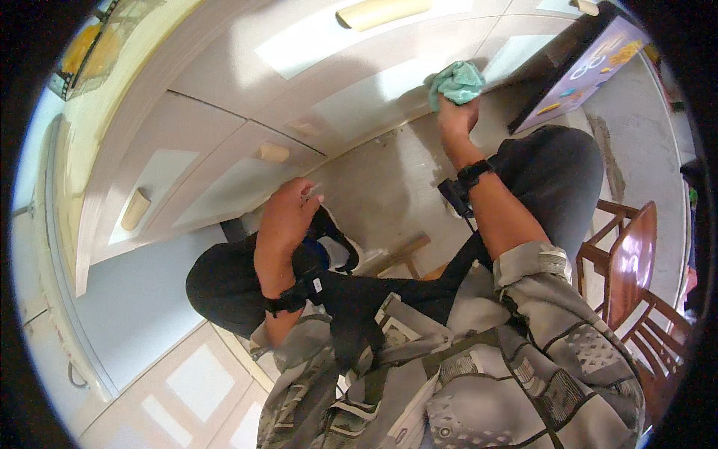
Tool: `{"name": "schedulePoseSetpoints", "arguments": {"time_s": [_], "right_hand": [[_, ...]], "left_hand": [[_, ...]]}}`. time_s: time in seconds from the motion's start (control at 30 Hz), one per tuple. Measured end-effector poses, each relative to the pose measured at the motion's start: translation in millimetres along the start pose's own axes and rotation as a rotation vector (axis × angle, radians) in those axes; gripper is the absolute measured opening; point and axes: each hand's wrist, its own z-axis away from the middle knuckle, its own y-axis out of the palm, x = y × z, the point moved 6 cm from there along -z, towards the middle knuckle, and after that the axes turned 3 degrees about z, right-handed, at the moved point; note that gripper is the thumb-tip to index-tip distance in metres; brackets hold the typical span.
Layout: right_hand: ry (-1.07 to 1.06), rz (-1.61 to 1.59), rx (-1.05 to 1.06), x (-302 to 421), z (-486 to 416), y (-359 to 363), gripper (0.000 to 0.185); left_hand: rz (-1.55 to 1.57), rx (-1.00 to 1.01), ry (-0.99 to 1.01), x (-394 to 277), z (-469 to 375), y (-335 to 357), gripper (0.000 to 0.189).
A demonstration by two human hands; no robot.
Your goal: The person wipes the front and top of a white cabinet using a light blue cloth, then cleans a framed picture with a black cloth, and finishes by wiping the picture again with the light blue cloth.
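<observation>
My right hand (457, 116) grips a crumpled mint-green cloth (459, 83). The cloth is up against the lower front of a pale wooden cabinet (387, 92), close to the floor; whether it presses on the panel I cannot tell. Over my bent knee, my left hand (286, 216) hovers with loosely curled fingers and a gap at the thumb, and no object shows clearly in it. Nearest to it is a cabinet drawer front with a small, light-wood handle (274, 152). Both wrists wear black straps.
A dark-edged board with colourful pictures (583, 70) leans at the right. Behind my right knee stands a glossy brown wooden chair (634, 264). More handles (384, 12) jut from the cabinet above. The concrete floor (373, 185) lies between my legs, with a wooden piece (401, 252) low down.
</observation>
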Motion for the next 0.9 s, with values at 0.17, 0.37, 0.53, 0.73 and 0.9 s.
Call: {"name": "schedulePoseSetpoints", "arguments": {"time_s": [0.17,0.37,0.53,0.73,0.9], "right_hand": [[-0.018,0.007,-0.044,13.4,68.0,34.4,0.065],[0.050,-0.173,0.385,31.5,170.1,68.6,0.051],[-0.063,-0.310,0.734,61.1,215.3,78.0,0.049],[0.055,-0.460,0.918,37.0,200.8,63.7,0.042],[0.420,-0.528,0.807,-32.7,128.0,35.0,0.052]], "left_hand": [[0.022,-0.006,-0.017,3.7,-1.1,0.1,0.034],[-0.017,-0.008,0.063,-7.2,-3.1,-2.6,0.035],[-0.001,-0.026,0.075,-10.7,-4.5,-2.0,0.034],[0.015,0.008,0.037,-2.6,-1.3,-0.9,0.033],[0.040,-0.019,0.025,2.8,6.4,-6.3,0.034]]}}
